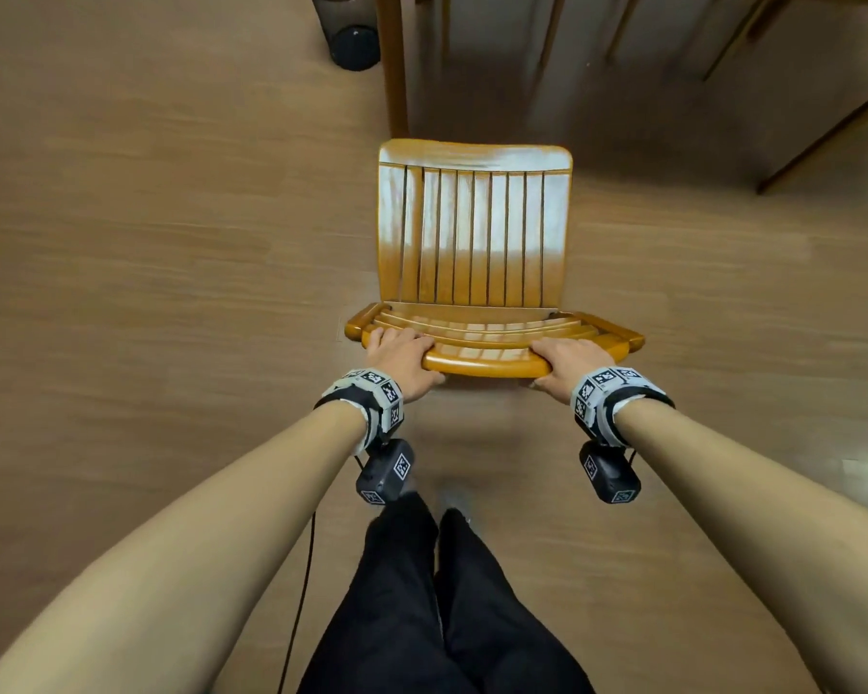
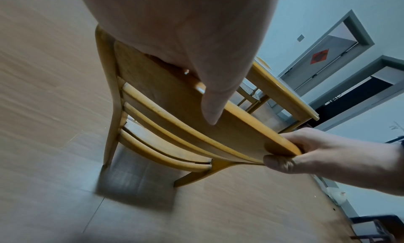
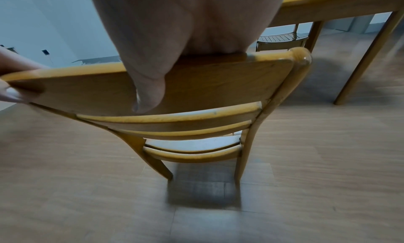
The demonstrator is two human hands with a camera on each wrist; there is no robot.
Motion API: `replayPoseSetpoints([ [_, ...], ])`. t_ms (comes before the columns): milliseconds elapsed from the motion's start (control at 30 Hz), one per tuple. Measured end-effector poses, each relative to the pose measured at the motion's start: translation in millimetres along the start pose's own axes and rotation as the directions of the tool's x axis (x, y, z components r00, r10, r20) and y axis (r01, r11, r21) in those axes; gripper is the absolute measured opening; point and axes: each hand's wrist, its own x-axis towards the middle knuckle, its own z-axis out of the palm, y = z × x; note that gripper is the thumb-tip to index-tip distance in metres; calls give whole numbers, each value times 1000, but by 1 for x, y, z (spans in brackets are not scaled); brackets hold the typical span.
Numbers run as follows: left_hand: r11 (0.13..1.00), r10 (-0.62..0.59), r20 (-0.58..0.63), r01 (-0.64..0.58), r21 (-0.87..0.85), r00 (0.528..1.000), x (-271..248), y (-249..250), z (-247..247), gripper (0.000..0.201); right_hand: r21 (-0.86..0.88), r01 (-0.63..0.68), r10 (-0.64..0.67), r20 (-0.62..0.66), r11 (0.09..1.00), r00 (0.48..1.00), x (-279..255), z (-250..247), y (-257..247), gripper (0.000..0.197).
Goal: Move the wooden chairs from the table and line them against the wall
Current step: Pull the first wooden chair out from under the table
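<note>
Here, glossy honey-toned slatted wooden chair [image 1: 473, 232]

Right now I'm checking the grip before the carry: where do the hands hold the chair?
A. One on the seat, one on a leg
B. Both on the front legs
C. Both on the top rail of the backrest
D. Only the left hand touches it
C: the left hand and right hand each grip the top rail of the chair, thumbs behind it.

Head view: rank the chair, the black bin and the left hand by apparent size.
1. chair
2. left hand and black bin: unsure, since the bin is farther away and cropped.
</note>
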Motion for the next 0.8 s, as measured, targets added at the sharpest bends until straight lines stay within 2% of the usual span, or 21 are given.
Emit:
replayPoseSetpoints([
  [333,1000,-1,0,1,-22,1000,-74,19,57,61,1,39,-39,-18,999,999,-73,50,-6,38],
  [467,999,32,20,-32,-36,999,-94,19,72,61,-3,71,-71,26,997,997,-91,64,-9,37],
  [633,998,37,54,-35,-47,998,-106,23,79,64,-25,75,-74,33,997,997,-102,68,-11,41],
  [800,998,34,37,-32,-62,999,-101,28,76,62,-34,84,-83,25,996,996,-97,56,-6,36],
])
